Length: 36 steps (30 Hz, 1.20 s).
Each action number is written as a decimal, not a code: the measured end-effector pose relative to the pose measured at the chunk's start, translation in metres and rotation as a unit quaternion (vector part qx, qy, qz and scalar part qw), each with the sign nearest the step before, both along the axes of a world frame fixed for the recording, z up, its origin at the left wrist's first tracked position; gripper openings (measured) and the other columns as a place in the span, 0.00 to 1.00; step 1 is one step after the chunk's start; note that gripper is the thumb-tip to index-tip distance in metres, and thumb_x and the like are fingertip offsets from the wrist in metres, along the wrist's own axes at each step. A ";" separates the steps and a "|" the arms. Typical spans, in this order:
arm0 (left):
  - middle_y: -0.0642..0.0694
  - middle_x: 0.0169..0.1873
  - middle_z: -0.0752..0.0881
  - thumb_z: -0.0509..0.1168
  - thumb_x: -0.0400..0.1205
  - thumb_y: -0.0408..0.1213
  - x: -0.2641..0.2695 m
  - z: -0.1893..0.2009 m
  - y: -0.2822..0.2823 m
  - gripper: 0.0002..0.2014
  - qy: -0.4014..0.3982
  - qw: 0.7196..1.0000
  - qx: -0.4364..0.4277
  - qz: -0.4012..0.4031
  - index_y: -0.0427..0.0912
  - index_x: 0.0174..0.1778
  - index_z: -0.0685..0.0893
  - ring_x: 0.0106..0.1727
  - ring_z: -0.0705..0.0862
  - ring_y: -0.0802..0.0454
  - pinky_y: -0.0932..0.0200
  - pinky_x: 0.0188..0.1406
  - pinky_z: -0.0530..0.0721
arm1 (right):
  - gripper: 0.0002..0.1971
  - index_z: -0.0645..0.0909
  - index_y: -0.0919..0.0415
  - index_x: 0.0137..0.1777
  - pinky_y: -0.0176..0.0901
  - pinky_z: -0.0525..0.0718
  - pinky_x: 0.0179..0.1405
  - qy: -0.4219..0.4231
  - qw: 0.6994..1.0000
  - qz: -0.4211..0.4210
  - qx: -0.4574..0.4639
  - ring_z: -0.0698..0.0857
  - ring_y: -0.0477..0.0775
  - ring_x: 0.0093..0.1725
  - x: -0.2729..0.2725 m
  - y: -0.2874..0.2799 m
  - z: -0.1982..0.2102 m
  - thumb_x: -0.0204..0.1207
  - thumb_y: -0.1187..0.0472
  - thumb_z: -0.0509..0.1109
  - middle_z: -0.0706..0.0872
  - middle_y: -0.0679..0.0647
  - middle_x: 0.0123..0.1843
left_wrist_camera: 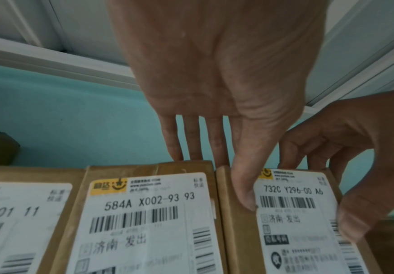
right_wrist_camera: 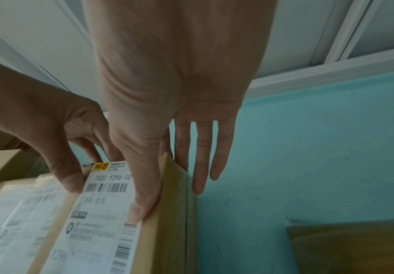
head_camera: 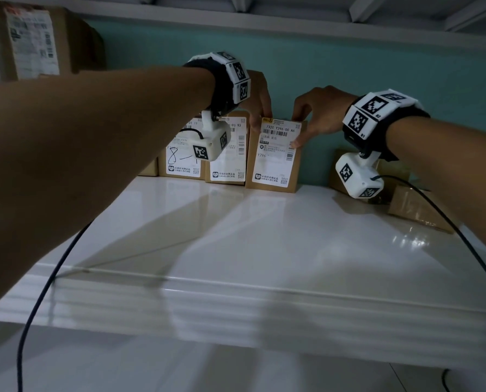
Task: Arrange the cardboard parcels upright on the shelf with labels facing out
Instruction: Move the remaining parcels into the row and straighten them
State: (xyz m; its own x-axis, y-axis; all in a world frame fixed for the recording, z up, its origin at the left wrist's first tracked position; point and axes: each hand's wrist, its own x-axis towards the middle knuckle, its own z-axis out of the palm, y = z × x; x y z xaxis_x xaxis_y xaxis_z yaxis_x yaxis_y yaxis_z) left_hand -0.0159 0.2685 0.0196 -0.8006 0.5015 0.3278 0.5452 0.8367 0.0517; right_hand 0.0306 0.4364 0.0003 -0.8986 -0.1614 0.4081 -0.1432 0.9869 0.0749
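Against the shelf's back wall, both hands, left hand point(head_camera: 260, 101) and right hand point(head_camera: 319, 114), pinch the Y296 parcel point(head_camera: 274, 157) upright; released carelessly, it might tip forward.

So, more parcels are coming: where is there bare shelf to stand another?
Bare: the gap between the 732C parcel, gripped by both hands, and the lying parcels at right; also the shelf's whole front. Crowded: the upright row leftward, packed side by side.

A glossy white shelf board point(head_camera: 236, 236) carries a row of brown cardboard parcels standing upright at the back point(head_camera: 227, 154) — white printed labels facing out. At the right end, more brown cardboard parcels point(head_camera: 414, 205) lie flat — no labels visible.
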 end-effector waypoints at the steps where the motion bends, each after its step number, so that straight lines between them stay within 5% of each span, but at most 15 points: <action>1: 0.49 0.64 0.86 0.75 0.75 0.37 -0.002 0.000 0.000 0.22 0.000 1.000 0.000 -0.001 0.48 0.67 0.84 0.66 0.81 0.50 0.63 0.60 0.71 | 0.30 0.82 0.56 0.61 0.47 0.81 0.60 0.000 1.000 -0.002 0.000 0.83 0.56 0.61 -0.002 0.000 0.000 0.61 0.47 0.85 0.85 0.53 0.64; 14: 0.49 0.62 0.86 0.75 0.74 0.38 -0.021 -0.001 0.004 0.23 0.023 1.000 -0.003 0.003 0.48 0.66 0.84 0.65 0.82 0.49 0.62 0.56 0.72 | 0.29 0.82 0.55 0.59 0.49 0.83 0.59 0.002 1.000 -0.015 0.008 0.84 0.56 0.60 -0.015 -0.002 -0.001 0.59 0.45 0.85 0.86 0.53 0.63; 36: 0.46 0.59 0.87 0.73 0.76 0.40 -0.033 0.002 0.012 0.20 0.060 0.995 -0.078 0.022 0.45 0.66 0.85 0.61 0.84 0.46 0.51 0.67 0.79 | 0.30 0.81 0.60 0.63 0.49 0.83 0.58 0.005 0.998 -0.035 0.050 0.83 0.59 0.61 -0.028 -0.004 0.001 0.64 0.47 0.83 0.85 0.56 0.64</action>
State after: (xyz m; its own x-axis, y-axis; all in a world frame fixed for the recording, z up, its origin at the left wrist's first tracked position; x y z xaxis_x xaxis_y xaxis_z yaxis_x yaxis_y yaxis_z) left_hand -0.0491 0.2809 0.0213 -0.7828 0.5185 0.3442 0.5019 0.8529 -0.1436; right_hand 0.0025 0.4322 0.0017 -0.9050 -0.1377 0.4025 -0.0719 0.9820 0.1744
